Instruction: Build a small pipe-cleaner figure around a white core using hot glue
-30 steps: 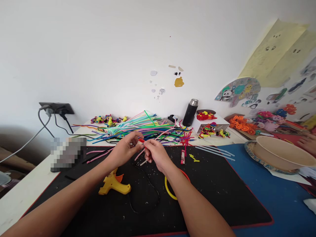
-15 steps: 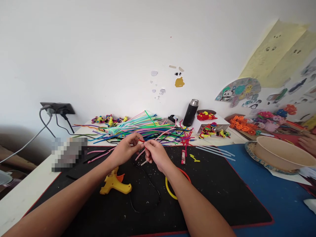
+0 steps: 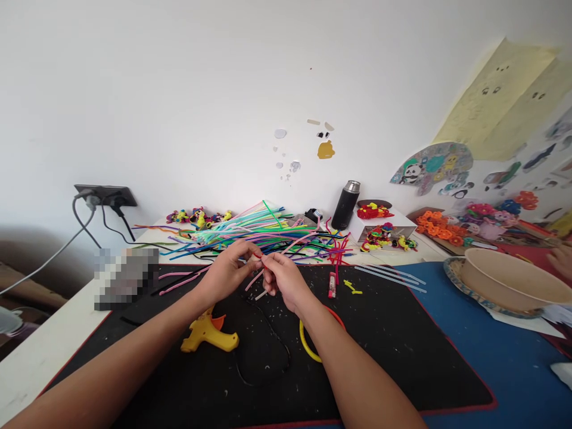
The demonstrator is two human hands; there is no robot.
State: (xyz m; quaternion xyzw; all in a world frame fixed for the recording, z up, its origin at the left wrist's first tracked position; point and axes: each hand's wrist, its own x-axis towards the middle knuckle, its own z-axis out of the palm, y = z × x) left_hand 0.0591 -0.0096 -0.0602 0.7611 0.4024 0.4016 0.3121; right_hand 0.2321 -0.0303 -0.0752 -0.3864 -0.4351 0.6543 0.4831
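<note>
My left hand (image 3: 229, 271) and my right hand (image 3: 283, 277) meet above the black mat (image 3: 384, 333), fingertips nearly touching. Between them they pinch a small red piece (image 3: 258, 255), mostly covered by the fingers. Behind the hands lies a big pile of coloured pipe cleaners (image 3: 250, 229). A yellow glue gun (image 3: 210, 333) rests on the mat below my left hand. Partly under my right forearm is a yellow and red ring (image 3: 308, 345). To the right of my right hand lie a small red and white item (image 3: 332, 285) and short yellow-green pieces (image 3: 353, 287).
A black bottle (image 3: 346, 205) stands by a white box (image 3: 384, 225) at the wall. Pale glue sticks (image 3: 391, 277) lie on the right. Farther right is a beige bowl (image 3: 513, 277), with another person's hand (image 3: 560, 262) beyond it. A socket (image 3: 105, 195) with cables is at left.
My hands stay together around the red piece, with only slight finger movement. The other person's hand at the far right has shifted and looks blurred.
</note>
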